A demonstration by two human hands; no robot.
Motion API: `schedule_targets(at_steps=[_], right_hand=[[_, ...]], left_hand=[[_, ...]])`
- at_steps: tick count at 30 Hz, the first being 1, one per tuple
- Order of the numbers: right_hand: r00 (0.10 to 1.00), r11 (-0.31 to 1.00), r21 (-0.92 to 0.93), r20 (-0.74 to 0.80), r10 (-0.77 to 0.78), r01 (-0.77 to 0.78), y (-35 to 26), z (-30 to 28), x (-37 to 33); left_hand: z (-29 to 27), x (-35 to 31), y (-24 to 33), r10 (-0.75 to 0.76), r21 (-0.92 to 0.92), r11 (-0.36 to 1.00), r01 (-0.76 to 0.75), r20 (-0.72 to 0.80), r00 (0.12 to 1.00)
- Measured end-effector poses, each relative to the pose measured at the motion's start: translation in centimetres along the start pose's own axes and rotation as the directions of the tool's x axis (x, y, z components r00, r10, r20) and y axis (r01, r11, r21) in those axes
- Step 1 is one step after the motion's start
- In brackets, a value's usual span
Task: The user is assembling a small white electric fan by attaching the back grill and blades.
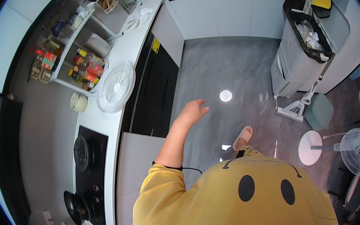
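My left hand (195, 111) hangs over the grey floor in front of the counter, its fingers apart and nothing in it. My right hand is out of the picture. Nearest on the counter is a round white fan grille (116, 87), lying flat left of my hand. Farther along the same counter lie white fan blades (138, 20). Across the room to the right, a standing fan (358, 148) with a clear guard leans low over its round white base (310, 147).
At left are a black cooktop (101, 173), a frying pan (76, 207) and a rack of sauce bottles (90, 69). A grey bin (289, 63) with a black liner, a white floor cleaner (294, 110) and a green stool (319, 112) occupy the right side.
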State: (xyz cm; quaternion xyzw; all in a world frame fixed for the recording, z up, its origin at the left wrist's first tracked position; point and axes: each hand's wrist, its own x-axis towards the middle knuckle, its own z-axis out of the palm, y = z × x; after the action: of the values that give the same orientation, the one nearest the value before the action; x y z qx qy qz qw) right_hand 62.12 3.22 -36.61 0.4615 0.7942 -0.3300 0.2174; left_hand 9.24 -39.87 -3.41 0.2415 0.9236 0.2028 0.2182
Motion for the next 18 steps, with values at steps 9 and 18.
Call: schedule_targets(at_steps=[9,18], right_hand=[[0.974,0.993,0.095,0.205,-0.092,0.073,-19.9,-5.3,7.0],[0.999,0.855,0.519,0.022,-0.04,0.022,-40.1,-12.8,13.6]], left_hand=[[-11.5,15.5,1.0,0.098,0.092,0.992,-0.09,-0.08,0.992],[-22.6,31.8,-18.8,-0.192,-0.269,0.963,0.021,-0.628,0.754]])
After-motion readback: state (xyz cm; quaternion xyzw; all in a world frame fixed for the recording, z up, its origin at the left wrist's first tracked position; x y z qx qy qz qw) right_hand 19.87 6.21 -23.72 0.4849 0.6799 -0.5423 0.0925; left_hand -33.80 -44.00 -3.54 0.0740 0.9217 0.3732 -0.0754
